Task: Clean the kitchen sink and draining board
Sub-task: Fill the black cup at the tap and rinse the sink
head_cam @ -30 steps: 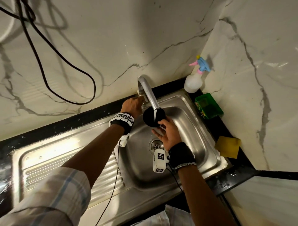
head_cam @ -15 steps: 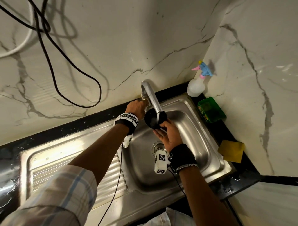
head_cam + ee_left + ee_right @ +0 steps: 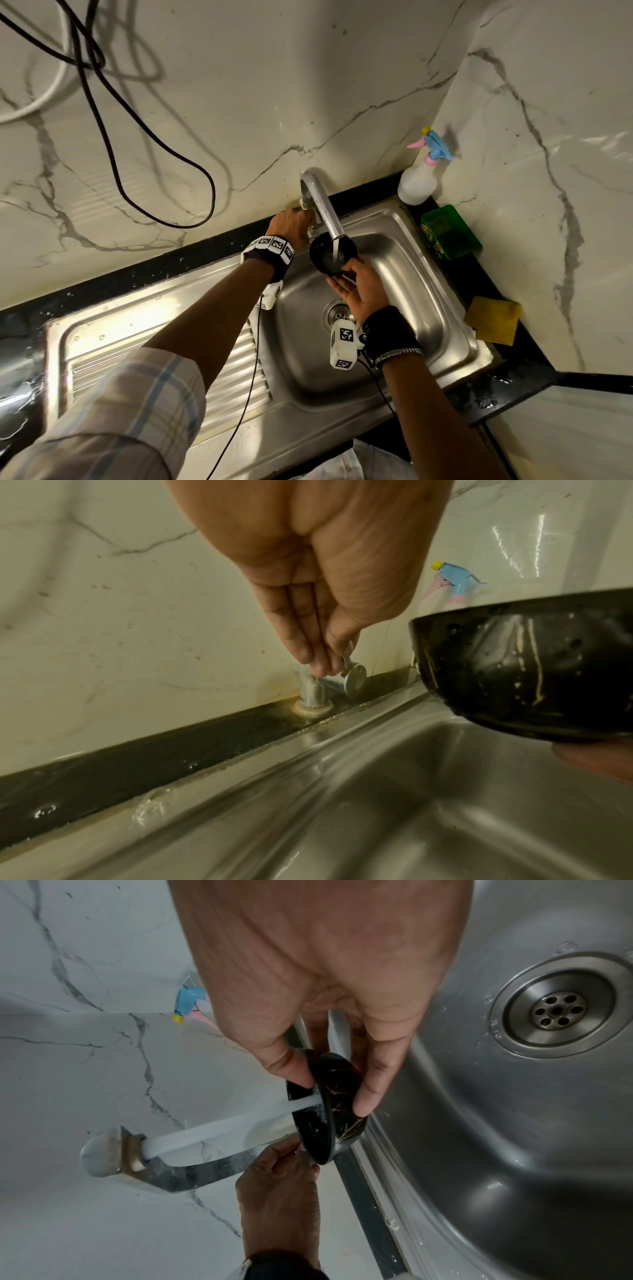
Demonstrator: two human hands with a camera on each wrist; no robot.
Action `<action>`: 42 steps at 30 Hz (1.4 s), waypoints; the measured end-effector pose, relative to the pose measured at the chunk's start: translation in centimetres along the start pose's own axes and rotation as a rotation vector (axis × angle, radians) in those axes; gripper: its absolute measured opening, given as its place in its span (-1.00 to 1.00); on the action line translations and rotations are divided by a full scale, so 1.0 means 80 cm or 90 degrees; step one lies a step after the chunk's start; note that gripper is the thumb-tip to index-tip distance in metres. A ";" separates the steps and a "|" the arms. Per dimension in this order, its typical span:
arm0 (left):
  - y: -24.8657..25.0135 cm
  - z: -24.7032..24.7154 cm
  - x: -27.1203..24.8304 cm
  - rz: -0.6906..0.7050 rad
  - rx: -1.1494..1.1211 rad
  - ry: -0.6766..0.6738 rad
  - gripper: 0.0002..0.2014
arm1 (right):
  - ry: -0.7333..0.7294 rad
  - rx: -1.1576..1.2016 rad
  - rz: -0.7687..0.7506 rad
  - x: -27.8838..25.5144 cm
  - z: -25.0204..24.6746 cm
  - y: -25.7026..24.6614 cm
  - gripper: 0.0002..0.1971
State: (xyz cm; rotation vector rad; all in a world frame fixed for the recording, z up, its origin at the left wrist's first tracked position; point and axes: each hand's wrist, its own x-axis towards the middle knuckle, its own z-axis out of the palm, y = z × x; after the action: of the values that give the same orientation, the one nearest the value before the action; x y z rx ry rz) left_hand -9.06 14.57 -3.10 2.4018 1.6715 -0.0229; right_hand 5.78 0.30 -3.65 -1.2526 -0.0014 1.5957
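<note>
Steel sink (image 3: 428, 308) with ribbed draining board (image 3: 113, 346) on its left sits in a black counter, and water (image 3: 336, 247) runs from the tap spout (image 3: 325, 209) into the small black bowl (image 3: 327, 255) I hold over the basin. My right hand (image 3: 361, 291) grips the bowl by its rim; my left hand (image 3: 291, 224) pinches the tap handle (image 3: 346, 677) at the wall. Spray bottle (image 3: 419, 174), green box (image 3: 448, 231) and yellow cloth (image 3: 493, 318) sit on the counter right of the sink.

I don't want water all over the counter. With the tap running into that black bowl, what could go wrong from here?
The stream hits the black bowl held up near the spout, so it may splash past the sink onto the black ledge.
The right hand holds the wet bowl only by thumb and fingertips at its rim; it could slip.
The left hand pinches the tap handle; turning further may strengthen the jet.
</note>
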 end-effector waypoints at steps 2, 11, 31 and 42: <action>0.001 0.000 -0.001 -0.001 -0.001 0.003 -0.70 | 0.003 0.000 0.001 0.000 -0.002 0.000 -0.54; 0.005 -0.004 -0.002 -0.017 -0.019 0.002 -0.77 | 0.005 0.000 -0.003 0.001 -0.004 0.001 -0.52; 0.008 -0.015 -0.004 -0.008 -0.040 -0.006 -0.78 | 0.002 -0.007 0.009 0.009 -0.010 0.006 -0.49; 0.011 -0.016 -0.006 -0.026 -0.044 -0.011 -0.88 | -0.004 -0.019 0.015 0.017 -0.015 0.008 -0.50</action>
State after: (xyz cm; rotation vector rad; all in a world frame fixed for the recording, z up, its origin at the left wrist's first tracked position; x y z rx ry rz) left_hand -8.56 14.09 -1.67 2.3113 1.6849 0.0088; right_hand 6.33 0.36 -5.49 -1.2745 -0.0139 1.6257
